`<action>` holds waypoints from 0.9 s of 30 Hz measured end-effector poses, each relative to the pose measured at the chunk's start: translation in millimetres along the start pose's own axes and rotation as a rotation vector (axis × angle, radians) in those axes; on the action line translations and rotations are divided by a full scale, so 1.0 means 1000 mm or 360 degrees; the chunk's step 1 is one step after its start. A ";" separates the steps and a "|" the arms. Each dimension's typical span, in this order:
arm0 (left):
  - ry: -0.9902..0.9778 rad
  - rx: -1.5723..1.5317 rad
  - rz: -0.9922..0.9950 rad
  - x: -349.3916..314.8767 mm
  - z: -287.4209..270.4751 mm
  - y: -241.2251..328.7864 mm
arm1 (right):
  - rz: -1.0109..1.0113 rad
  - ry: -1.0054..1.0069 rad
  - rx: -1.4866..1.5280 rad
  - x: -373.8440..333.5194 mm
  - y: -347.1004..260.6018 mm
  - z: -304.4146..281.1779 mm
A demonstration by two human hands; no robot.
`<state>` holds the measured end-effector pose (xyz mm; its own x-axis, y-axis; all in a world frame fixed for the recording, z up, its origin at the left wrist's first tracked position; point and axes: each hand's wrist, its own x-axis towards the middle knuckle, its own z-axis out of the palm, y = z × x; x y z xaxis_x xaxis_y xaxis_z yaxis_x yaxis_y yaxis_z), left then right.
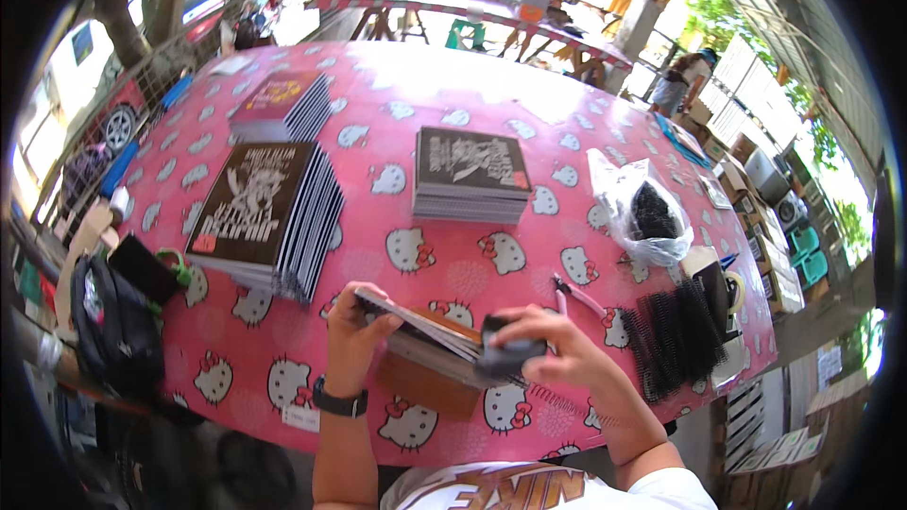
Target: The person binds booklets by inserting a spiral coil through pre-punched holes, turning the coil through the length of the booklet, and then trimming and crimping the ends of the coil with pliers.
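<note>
My left hand (357, 335) is closed on the left end of a thin book (430, 332), held tilted with its edge up. Under it stands a brown wooden block (430, 385). My right hand (548, 345) grips a black rounded device (505, 349), blurred, at the book's right end; its exact kind is unclear. From there a thin spiral coil (567, 404) trails right beneath my right forearm. Beyond my right hand lie pink-handled pliers (584, 300). To their right is a pile of black spiral binding coils (669, 345).
Dark-covered book stacks stand at the left (255, 208) and middle (470, 175), with a reddish stack (282, 104) behind. A plastic bag (642, 212) with black contents sits right. A black bag (118, 326) rests at the left edge of the pink patterned table (368, 246). Two people are beyond.
</note>
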<state>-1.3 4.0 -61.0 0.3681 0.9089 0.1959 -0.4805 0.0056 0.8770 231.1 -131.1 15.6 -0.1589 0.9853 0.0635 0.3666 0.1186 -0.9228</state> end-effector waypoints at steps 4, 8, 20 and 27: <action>-0.0099 -0.0084 0.0047 -0.001 -0.004 -0.004 | 0.0026 0.0135 0.0341 0.003 0.004 -0.009; -0.0133 -0.0076 0.0073 0.000 -0.010 -0.005 | 0.0027 0.0080 -0.0292 0.016 0.003 -0.003; -0.0227 0.0023 -0.0035 0.003 -0.012 -0.001 | -0.0158 -0.0089 0.0090 0.029 -0.007 0.007; -0.0199 -0.0227 -0.0121 0.003 -0.007 0.006 | 0.0043 0.0012 -0.0133 0.047 0.006 0.003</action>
<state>-9.2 9.7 -58.3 0.4992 0.8449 0.1920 -0.5523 0.1396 0.8219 223.1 -85.0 12.3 -0.1410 0.9891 0.0424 0.4458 0.1017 -0.8893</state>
